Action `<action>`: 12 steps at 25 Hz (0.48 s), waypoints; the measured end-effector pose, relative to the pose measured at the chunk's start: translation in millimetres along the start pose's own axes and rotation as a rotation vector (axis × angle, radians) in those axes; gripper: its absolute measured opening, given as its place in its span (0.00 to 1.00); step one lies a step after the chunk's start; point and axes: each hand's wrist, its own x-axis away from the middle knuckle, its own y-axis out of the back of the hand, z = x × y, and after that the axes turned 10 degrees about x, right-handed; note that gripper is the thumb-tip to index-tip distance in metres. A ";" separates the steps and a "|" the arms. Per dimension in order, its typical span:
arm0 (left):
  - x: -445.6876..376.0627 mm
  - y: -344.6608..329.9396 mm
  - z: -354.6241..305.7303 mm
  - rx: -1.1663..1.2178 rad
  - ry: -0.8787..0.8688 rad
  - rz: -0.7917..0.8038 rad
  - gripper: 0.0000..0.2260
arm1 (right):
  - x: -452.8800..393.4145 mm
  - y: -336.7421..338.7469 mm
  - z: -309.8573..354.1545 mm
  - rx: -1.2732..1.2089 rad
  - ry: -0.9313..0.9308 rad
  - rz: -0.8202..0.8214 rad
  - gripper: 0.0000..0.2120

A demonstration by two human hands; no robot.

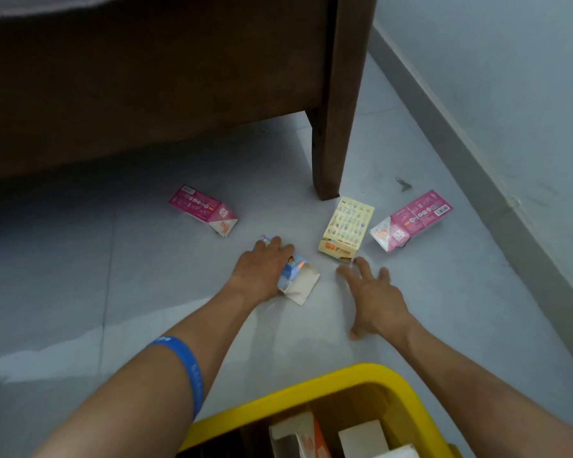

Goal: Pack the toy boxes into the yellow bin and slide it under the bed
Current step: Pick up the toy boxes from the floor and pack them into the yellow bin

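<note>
Left hand [266, 263] covers blue box [295, 276]; right hand [374, 292] spread beside cream box [346, 228].

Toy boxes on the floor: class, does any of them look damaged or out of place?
Yes. The blue box under the left hand has its end flap torn open. Both pink boxes also gape at one end. All four, with the yellow box, lie scattered outside the bin.

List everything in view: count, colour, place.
pink toy boxes: 2, pink and white; one left, one right by the wall
yellow toy box: 1, pale yellow, by the bed leg
blue toy box: 1, blue and white, under the left hand
yellow bin: 1, yellow, bottom, boxes inside
bed: 1, dark brown, top
wristband: 1, blue, left forearm
left hand: on the blue toy box
right hand: spread, empty, near the yellow toy box
</note>
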 end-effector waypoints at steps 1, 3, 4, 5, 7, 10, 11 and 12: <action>8.5 1.5 -3.1 -0.040 0.012 -0.026 0.35 | -0.1 0.2 1.0 0.010 -0.003 -0.007 0.59; 27.9 14.0 -11.3 -0.114 -0.002 -0.138 0.34 | 3.2 2.3 -1.1 0.034 -0.032 -0.014 0.58; 39.8 24.3 -12.7 -0.130 -0.013 -0.205 0.35 | 6.1 3.1 -1.5 0.043 -0.041 -0.022 0.58; 52.4 36.1 -12.2 -0.144 -0.024 -0.260 0.35 | 9.7 1.8 -1.8 0.080 -0.043 -0.047 0.59; 72.1 53.6 -9.8 -0.175 -0.035 -0.333 0.36 | 15.1 -2.1 -4.5 0.258 -0.019 -0.160 0.58; 99.6 56.2 -8.3 -0.131 0.034 -0.301 0.37 | 9.1 4.3 -5.9 0.406 0.075 -0.310 0.44; 107.1 54.0 -8.4 -0.096 0.069 -0.286 0.38 | 4.3 10.5 -5.6 0.430 0.086 -0.343 0.36; 115.5 52.2 -8.6 -0.047 0.095 -0.272 0.37 | -0.6 16.7 -4.9 0.479 0.088 -0.367 0.30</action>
